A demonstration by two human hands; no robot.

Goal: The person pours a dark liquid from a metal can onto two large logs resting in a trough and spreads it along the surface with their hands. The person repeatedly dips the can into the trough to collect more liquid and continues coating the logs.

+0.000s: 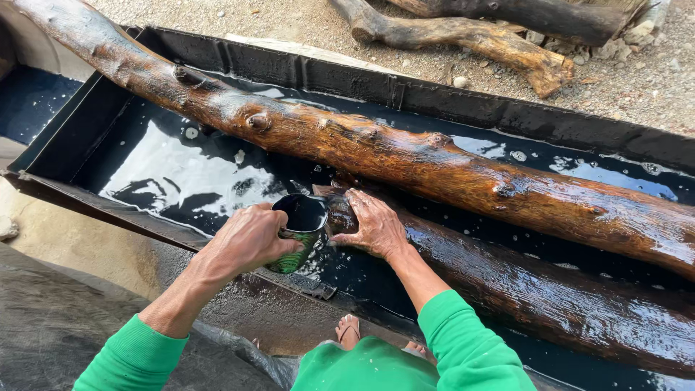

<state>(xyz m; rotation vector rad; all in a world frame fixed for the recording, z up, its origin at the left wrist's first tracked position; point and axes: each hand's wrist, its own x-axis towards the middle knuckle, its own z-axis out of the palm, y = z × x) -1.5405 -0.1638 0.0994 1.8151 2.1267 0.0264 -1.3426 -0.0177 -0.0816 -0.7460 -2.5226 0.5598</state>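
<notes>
My left hand (246, 242) grips a green cup (300, 232) full of dark liquid, held over the near rim of a long black trough (405, 94). Right beside the cup, my right hand (373, 226) lies flat with spread fingers on the wet end of a dark log (550, 297) lying in the trough. A longer, lighter brown wet log (376, 156) rests diagonally across the trough behind both hands. Black liquid (181, 174) with small bubbles fills the trough bottom. Both sleeves are green.
Dry logs (470, 36) lie on gravel ground (644, 80) beyond the trough. A grey sheet (51, 326) covers the ground at the lower left. My sandalled foot (348, 329) shows below the trough's near edge.
</notes>
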